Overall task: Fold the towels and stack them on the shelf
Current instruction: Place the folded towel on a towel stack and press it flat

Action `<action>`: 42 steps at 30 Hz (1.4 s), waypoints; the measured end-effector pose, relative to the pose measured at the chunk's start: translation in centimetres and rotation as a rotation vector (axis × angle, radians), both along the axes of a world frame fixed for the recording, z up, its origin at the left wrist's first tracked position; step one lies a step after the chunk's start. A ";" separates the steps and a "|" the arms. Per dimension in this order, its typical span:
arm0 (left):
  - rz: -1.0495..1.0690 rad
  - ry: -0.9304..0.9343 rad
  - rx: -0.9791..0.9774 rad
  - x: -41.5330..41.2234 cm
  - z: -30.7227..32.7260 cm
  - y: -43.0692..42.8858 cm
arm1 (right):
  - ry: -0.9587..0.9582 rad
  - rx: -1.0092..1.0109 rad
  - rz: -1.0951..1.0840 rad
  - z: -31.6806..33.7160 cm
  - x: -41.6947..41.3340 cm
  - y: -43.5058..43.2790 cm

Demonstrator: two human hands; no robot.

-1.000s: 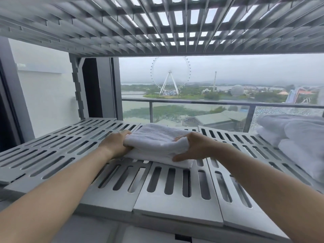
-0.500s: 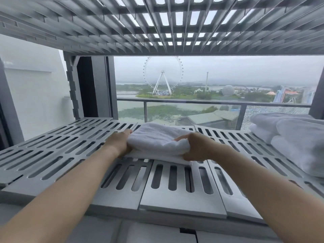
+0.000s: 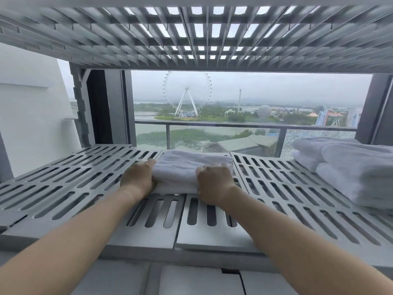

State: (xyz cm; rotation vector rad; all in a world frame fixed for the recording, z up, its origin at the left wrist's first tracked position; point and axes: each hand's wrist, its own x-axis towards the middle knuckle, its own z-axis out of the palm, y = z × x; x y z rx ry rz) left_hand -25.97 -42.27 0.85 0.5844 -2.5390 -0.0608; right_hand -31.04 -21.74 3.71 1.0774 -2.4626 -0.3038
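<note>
At the left, the slotted grey shelf (image 3: 63, 184) lies bare up to the left hand (image 3: 138, 177), which is closed against the left end of the folded white towel (image 3: 187, 167) with the thumb on top of the cloth. Over the last second the towel has slid away from the front edge — it now lies deeper on the shelf, at the middle, flat on the slats, not lifted. The right hand (image 3: 213, 179) is clenched on the towel's near right corner, knuckles up (its fingertips are hidden, so how much cloth it pinches I cannot tell). Further right, well apart, a stack of folded towels (image 3: 350, 167) rests on the same shelf. I judge this towel is being placed — the letting go is not yet done.
</note>
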 end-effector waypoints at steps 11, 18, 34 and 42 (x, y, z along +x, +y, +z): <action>-0.136 0.089 0.006 1.0 -0.6 0.2 | -0.007 -0.094 -0.060 -1.5 -0.8 -0.8; -0.216 0.074 -0.039 1.7 -1.2 -0.4 | -0.137 -0.196 -0.078 -1.1 -1.5 1.1; -0.137 0.021 -0.124 1.7 -1.3 -0.3 | -0.216 -0.219 -0.007 -1.6 -0.7 -0.1; -0.335 -0.083 0.027 1.0 0.6 -0.1 | -0.267 -0.384 0.062 0.0 2.2 -4.7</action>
